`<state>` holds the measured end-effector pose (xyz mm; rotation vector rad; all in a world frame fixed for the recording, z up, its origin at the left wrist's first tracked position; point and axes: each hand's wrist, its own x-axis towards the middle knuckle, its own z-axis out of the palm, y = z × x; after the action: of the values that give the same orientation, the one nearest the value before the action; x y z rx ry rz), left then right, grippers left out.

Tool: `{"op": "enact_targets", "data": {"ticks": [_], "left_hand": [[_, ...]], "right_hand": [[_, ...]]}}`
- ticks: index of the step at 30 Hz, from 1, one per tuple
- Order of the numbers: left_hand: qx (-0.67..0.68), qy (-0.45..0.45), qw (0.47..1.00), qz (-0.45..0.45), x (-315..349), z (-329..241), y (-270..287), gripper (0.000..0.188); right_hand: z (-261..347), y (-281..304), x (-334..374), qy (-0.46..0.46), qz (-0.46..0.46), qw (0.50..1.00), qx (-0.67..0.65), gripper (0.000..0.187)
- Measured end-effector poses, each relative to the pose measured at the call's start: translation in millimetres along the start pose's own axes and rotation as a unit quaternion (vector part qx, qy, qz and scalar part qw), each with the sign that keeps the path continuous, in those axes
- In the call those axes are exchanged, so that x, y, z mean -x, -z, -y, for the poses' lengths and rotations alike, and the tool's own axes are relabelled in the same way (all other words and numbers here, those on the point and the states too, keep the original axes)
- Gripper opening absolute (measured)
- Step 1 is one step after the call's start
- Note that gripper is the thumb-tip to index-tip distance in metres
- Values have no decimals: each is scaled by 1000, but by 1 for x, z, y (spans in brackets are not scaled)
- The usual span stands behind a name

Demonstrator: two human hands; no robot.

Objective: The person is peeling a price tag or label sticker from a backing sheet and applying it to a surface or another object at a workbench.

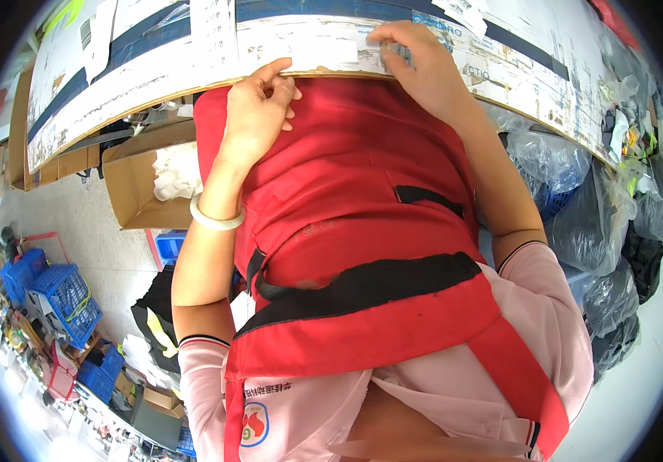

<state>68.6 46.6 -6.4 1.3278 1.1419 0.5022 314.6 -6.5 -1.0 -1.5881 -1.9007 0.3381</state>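
Note:
My left hand (pixel 260 104) hovers at the near edge of the white worktable (pixel 154 92), its fingers loosely bent and apart, with nothing visible in them. A pale bangle (pixel 217 215) circles that wrist. Farther right, my right hand (pixel 428 73) reaches over the tabletop with thumb and fingers curved apart. Beneath its fingertips is a small greyish patch (pixel 397 52); whether it is a loose piece or part of the worn surface, I cannot tell. A white strip (pixel 335 51) lies on the table between both hands.
White sheets (pixel 214 35) and dark blue bands cover parts of the table. Below its left side stands an open cardboard box (pixel 132 181) holding white pieces. Clear plastic bags (pixel 589 223) are heaped at right. Blue crates (pixel 65 304) stand on the floor at left.

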Motion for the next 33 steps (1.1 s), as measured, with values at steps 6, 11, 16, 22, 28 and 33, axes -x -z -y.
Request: {"op": "enact_targets", "data": {"ticks": [6, 11, 16, 22, 28, 33], "left_hand": [[-177, -100, 977, -59, -6, 6, -3, 31], [-213, -120, 967, -75, -6, 4, -5, 30], [-202, -124, 969, -69, -4, 6, -5, 30], [-161, -100, 981, -49, -1, 8, -4, 31], [-238, -133, 960, -60, 2, -1, -4, 31], [-281, -167, 943, -68, 3, -2, -5, 31]], "right_hand": [[-4, -25, 4, 63, -29, 990, 125, 18], [-3, -31, 0, 77, -42, 987, 133, 15], [-4, -30, 0, 74, -41, 988, 127, 16], [0, -24, -2, 54, -71, 993, 72, 15], [-4, -27, -3, 54, -59, 989, 123, 16], [2, -31, -6, 82, -58, 985, 141, 17]]}}
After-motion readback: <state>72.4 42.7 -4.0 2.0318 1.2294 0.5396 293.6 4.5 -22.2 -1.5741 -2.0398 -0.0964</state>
